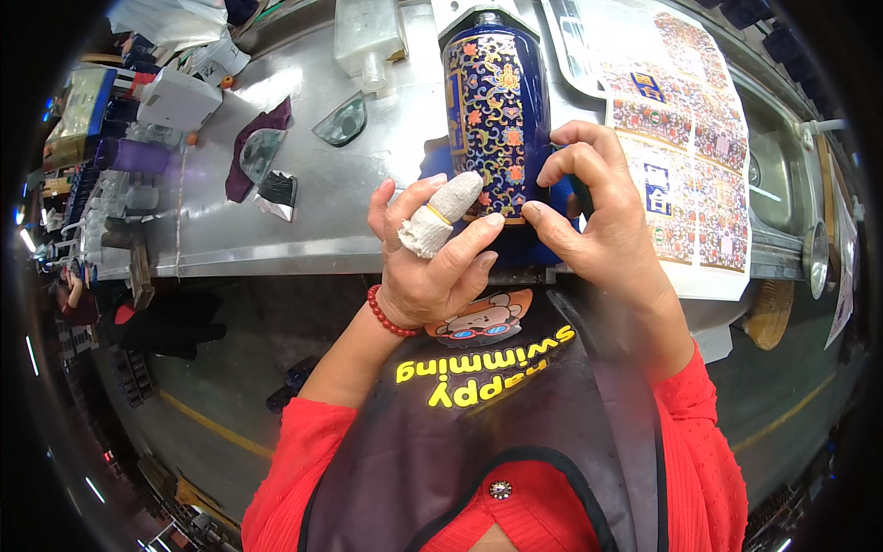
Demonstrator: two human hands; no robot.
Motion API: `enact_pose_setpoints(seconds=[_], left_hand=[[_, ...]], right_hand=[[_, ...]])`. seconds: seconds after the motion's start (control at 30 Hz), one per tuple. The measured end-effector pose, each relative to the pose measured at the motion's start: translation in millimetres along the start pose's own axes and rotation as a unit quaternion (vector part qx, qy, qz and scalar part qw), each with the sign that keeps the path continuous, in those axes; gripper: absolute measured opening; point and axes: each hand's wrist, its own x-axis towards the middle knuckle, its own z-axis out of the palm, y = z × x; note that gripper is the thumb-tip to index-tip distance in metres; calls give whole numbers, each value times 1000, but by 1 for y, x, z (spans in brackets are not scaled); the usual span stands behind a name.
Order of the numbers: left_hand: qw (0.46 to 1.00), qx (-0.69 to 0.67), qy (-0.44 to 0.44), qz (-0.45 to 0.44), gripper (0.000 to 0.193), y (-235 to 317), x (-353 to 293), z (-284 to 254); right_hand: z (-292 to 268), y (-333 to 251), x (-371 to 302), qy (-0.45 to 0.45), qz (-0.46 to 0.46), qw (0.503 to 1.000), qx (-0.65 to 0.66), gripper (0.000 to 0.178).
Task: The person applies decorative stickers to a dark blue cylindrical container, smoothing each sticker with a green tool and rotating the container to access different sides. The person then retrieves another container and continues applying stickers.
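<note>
One metal table (313,221) is running under the blue bottle (487,120), which is resting near the front edge. Relative to bottle: one printed sheet (676,184) is lying right, one clear container (366,39) is lying left of the neck, two half-round pieces (342,120) are lying left. Neck is pointing away from the person, long axis running fore-aft. Two hands are working its near end: right hand (598,207) is touching the right side, can't tell if clamping; left hand (428,248) is holding thumb and index apart, index tip at the near end.

This is a workshop, shown by its metal bench (317,225), patterned sheet (685,189) and yellow floor line (213,423).
</note>
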Motion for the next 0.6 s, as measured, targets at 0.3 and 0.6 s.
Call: enact_pose_setpoints(seconds=[0.3, 0.6], left_hand=[[1000, 0, -6, 1, 35, -1, -1, 0], [1000, -1, -1, 2, 37, -1, -1, 1]], right_hand=[[1, 0, 1, 2, -8, 1000, -17, 26], [2, -3, 2, 12, -10, 1000, -4, 27]])
